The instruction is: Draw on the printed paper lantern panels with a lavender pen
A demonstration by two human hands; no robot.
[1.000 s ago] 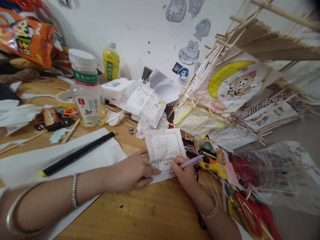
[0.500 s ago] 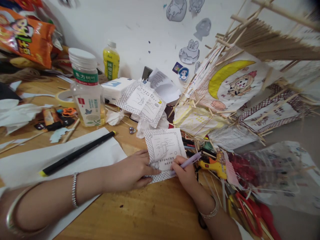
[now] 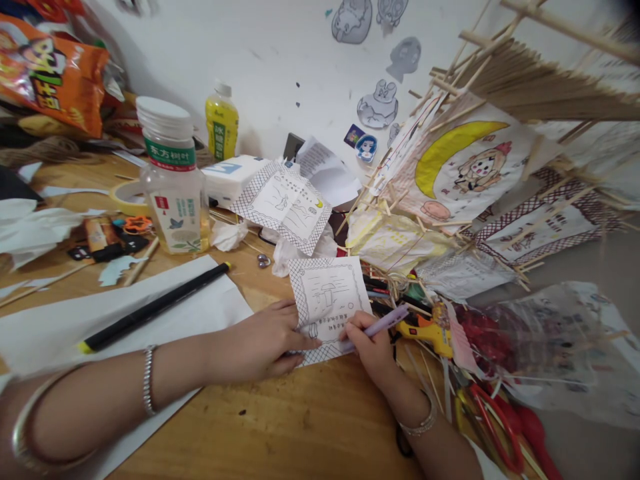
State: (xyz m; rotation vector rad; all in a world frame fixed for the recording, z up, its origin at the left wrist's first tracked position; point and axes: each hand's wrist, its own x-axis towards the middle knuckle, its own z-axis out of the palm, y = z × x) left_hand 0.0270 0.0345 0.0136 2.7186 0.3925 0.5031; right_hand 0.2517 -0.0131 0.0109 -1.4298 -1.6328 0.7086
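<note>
A small sheet of paper [image 3: 327,290] with a cross-hatched border, line drawings and handwritten characters lies on the wooden table. My left hand [image 3: 277,340] rests on its left lower edge, fingers stretched out over the paper. In my right hand [image 3: 367,343] is a light purple pen [image 3: 387,319], pinched between the fingers with its tip at the lower right part of the drawing. Under my left forearm lies a larger white sheet [image 3: 50,327], and on that a black marker with yellow ends [image 3: 155,308].
Behind stand a tea bottle [image 3: 173,193] and a yellow drink bottle [image 3: 221,127]. Another bordered drawing [image 3: 285,207] leans on a white box [image 3: 233,175]. At right are a stick-frame structure with drawn panels [image 3: 463,160], a yellow glue gun [image 3: 425,333] and red-handled scissors [image 3: 495,420].
The pen's upper end has tilted slightly to the right as the right hand shifts a little. My left hand and the paper stay in place.
</note>
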